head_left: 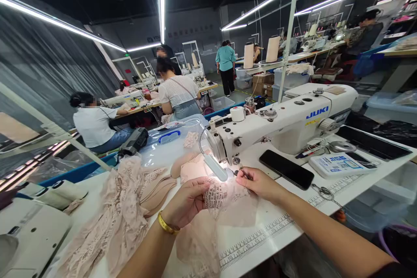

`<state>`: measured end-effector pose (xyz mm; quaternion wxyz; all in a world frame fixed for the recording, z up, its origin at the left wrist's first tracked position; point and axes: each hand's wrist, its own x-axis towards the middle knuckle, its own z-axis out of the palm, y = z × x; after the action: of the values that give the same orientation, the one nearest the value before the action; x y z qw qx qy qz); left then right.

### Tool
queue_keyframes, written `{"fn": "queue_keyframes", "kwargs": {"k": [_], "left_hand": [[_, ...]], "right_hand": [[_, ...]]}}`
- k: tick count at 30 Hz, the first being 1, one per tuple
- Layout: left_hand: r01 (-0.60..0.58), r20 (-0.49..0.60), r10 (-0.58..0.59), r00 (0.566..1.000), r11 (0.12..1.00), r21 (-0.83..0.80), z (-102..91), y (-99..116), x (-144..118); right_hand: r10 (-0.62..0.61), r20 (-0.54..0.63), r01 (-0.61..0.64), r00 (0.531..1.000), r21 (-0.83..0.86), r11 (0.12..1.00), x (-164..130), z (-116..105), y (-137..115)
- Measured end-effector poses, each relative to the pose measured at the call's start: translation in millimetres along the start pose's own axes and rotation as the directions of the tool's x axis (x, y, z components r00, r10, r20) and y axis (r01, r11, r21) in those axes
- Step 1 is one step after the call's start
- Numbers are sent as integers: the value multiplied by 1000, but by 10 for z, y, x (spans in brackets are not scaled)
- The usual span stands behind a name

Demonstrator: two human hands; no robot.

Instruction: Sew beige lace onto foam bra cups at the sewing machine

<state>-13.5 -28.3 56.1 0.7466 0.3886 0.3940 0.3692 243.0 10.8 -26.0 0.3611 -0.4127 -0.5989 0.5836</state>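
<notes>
Two bare hands meet at the centre of the frame over a piece of pale pink lace fabric (224, 202) lying on the white sewing table (280, 226). Left hand (186, 202), with a gold bangle (167, 225) at the wrist, pinches the near edge of the lace between curled fingers. Right hand (259, 182) rests on the far edge of the same piece and grips a small dark tool (245, 173) between thumb and fingers; the tool is too small and too covered to identify. Directly above, a glowing lamp (215, 167) washes out the spot under the head of the white Juki sewing machine (286, 124), so the needle and presser foot are hard to make out. At lower left a heap of lace pieces (110, 221) and stacked pink cups (159, 189) lie beside the left hand, the heap cut off by the bottom edge. Right of centre, a black phone (286, 169) lies flat on the table near the machine base, and small snips (322, 192) lie closer to the printed ruler. Seated co-workers (96, 124) fill the middle left, partly hidden by benches.
</notes>
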Motion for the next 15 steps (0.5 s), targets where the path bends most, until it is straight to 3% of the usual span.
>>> {"fn": "queue_keyframes", "kwargs": {"k": [4, 8, 11, 15], "left_hand": [[-121, -186, 123, 975, 992, 26, -165, 345, -193], [-228, -424, 277, 863, 960, 164, -341, 862, -322], [-244, -503, 332, 798, 941, 234, -492, 1314, -286], [-265, -595, 429, 680, 900, 346, -745, 1808, -35]], "right_hand": [[-25, 35, 27, 999, -57, 998, -11, 43, 28], [-3, 62, 10, 998, -119, 993, -35, 79, 24], [13, 74, -1, 997, -157, 988, -53, 93, 9], [14, 86, -1, 996, -158, 987, -62, 104, -14]]}}
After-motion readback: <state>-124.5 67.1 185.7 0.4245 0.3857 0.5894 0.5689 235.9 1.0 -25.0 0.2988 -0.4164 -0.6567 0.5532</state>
